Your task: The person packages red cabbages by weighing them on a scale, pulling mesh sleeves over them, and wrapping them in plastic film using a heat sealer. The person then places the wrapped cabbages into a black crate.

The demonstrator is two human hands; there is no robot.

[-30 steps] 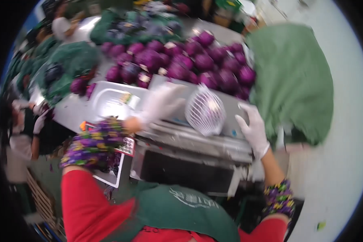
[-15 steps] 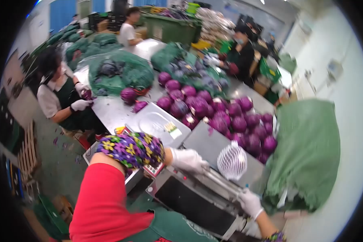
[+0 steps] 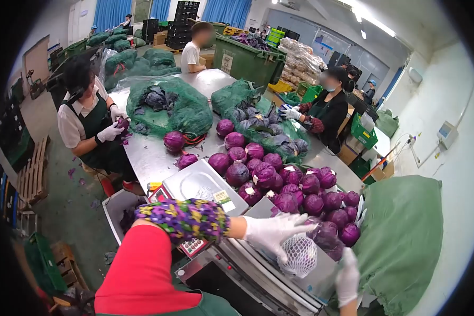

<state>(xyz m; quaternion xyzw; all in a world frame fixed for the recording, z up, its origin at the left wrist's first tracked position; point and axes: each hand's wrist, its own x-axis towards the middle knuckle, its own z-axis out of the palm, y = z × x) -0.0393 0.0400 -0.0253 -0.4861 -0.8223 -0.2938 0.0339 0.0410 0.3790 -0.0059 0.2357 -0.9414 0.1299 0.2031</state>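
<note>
My left hand (image 3: pixel 279 231), in a white glove, reaches with fingers spread over a round item in white foam netting (image 3: pixel 301 258). Its thumb is close to the netting's left side. Across from it, my right hand (image 3: pixel 347 280) is held up with fingers stretched out, slightly blurred, apart from the netted item. Clear film glints around that item, which rests on a metal plate (image 3: pixel 321 276) behind the long bars (image 3: pixel 271 276) of a machine. Just beyond lies a heap of red cabbages (image 3: pixel 266 176).
A scale (image 3: pixel 192 184) stands left of the heap. Green mesh sacks (image 3: pixel 168 108) lie on the metal table (image 3: pixel 137 152). One person (image 3: pixel 92 121) at left holds a cabbage; another (image 3: pixel 326 108) works at the far right. A green cloth-covered pile (image 3: pixel 403 237) stands at right.
Both hands have let go of the machine's bar. My left hand has moved over the netted item, my right hand up beside the plate. The view has tilted up.
</note>
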